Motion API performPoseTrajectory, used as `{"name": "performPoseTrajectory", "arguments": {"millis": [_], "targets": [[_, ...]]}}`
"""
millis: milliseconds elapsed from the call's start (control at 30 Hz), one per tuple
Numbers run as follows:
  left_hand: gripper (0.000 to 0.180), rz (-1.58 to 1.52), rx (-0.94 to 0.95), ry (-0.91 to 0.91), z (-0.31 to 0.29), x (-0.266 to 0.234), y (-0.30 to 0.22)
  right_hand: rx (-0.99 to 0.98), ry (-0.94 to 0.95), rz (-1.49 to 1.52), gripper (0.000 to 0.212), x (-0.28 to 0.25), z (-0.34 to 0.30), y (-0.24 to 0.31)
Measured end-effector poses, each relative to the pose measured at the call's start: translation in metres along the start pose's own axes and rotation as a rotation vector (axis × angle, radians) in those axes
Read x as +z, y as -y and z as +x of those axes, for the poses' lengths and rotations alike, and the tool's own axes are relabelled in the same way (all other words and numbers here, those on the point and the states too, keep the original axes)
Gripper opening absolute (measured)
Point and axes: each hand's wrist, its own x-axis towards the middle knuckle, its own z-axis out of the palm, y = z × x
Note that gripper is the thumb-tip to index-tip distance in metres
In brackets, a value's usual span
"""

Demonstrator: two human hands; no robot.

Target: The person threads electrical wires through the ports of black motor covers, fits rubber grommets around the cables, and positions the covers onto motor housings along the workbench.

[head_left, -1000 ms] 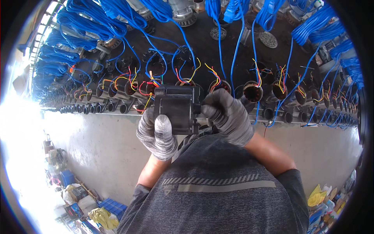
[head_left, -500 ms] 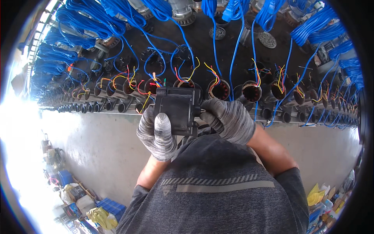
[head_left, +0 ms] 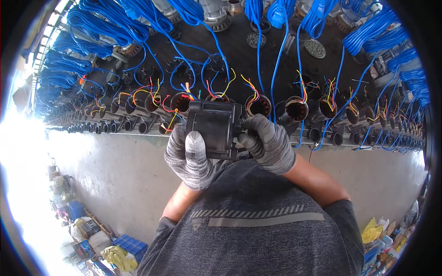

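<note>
A black, box-like plastic housing [head_left: 212,129] is held up in front of my chest. My left hand [head_left: 189,156], in a grey knit glove, grips it from the left and below, its thumb lying across the front. At the housing's right side, my gloved right hand [head_left: 269,143] has thumb and fingers pinched by a small part that juts out there. What exactly sits between those fingertips is mostly hidden. Just beyond the housing, open motor tubes [head_left: 258,108] show copper-coloured windings, with red, yellow and blue wires [head_left: 251,87] standing out of them.
A long dark bench [head_left: 239,55] carries rows of these tubes. Coiled blue cables [head_left: 110,25] hang along its far side. Two round dishes of small metal parts [head_left: 315,48] stand there. Behind me on the floor are a blue crate [head_left: 131,247] and yellow bags [head_left: 372,231].
The housing and my left hand have shifted slightly to the right. My right hand has moved a little left, and its fingers have changed position at the housing's side.
</note>
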Motion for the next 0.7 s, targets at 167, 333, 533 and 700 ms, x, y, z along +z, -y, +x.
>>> {"name": "performPoseTrajectory", "arguments": {"millis": [167, 333, 533, 700], "targets": [[0.040, 0.005, -0.016, -0.002, 0.002, -0.001, 0.002, -0.272, 0.124, -0.226, 0.022, -0.016, 0.009, -0.001], [0.040, 0.128, 0.105, 0.025, 0.001, 0.002, 0.004, 0.167, 0.337, 0.228, 0.026, -0.017, 0.010, -0.008], [0.031, 0.097, -0.015, -0.052, 0.007, 0.002, 0.004, -0.033, 0.242, -0.127, 0.036, -0.024, 0.019, 0.017], [0.029, -0.036, -0.192, -0.020, 0.014, 0.010, 0.005, 0.031, 0.389, -0.246, 0.044, -0.036, 0.016, -0.011]]}}
